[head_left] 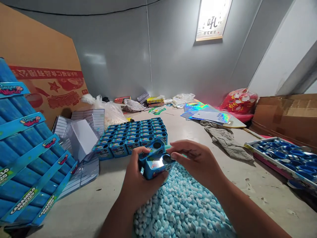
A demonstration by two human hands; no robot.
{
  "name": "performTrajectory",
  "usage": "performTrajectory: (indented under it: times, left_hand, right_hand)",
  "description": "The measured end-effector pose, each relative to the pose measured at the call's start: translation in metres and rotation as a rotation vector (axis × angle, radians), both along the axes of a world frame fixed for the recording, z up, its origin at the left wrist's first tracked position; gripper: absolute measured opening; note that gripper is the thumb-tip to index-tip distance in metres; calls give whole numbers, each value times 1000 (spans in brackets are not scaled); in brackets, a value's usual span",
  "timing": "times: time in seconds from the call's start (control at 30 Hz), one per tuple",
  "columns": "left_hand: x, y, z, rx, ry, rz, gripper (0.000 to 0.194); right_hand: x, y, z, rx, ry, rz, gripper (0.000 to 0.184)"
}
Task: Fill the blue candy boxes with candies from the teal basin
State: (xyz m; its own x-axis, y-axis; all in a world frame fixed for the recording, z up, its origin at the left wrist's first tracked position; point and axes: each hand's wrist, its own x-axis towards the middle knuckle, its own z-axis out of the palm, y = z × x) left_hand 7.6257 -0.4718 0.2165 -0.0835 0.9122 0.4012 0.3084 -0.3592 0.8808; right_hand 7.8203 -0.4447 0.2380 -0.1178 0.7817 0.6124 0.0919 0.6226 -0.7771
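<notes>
The left hand grips two small blue tins, fingers wrapped tight under and around them, just above the heap of pale blue candies. The right hand pinches its thumb and fingertips together at the front tin's round opening, apparently on a candy, though that is too small to tell. Both tins sit upright, openings facing up, long axes running left to right. Behind them, a block of filled tins stands about five rows by five. One tray of blue lids lies far right.

blue tins, pale blue-and-white candies, grey cloth
</notes>
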Motion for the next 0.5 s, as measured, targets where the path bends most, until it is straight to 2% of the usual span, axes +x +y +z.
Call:
performTrajectory:
  times: [0.07, 0.2, 0.3, 0.37, 0.43, 0.5]
  left_hand:
    - [0, 0, 0, 14, 9, -10, 61]
    - [0, -1, -1, 65, 100, -19, 61]
    - [2, -2, -1, 30, -5, -19, 62]
    - [3, -2, 0, 22, -104, 1, 63]
    - [3, -1, 2, 47, -173, 38, 64]
    - [3, 0, 4, 90, -225, 71, 65]
  right_hand:
    - [0, 2, -1, -46, 34, 2, 23]
    - [2, 5, -2, -141, -87, -47, 33]
    - [7, 12, -4, -198, -43, 14, 43]
    - [11, 18, -9, -251, -50, 7, 42]
    - [14, 22, -17, -254, -234, -62, 37]
    - [15, 20, -28, -218, -555, -90, 37]
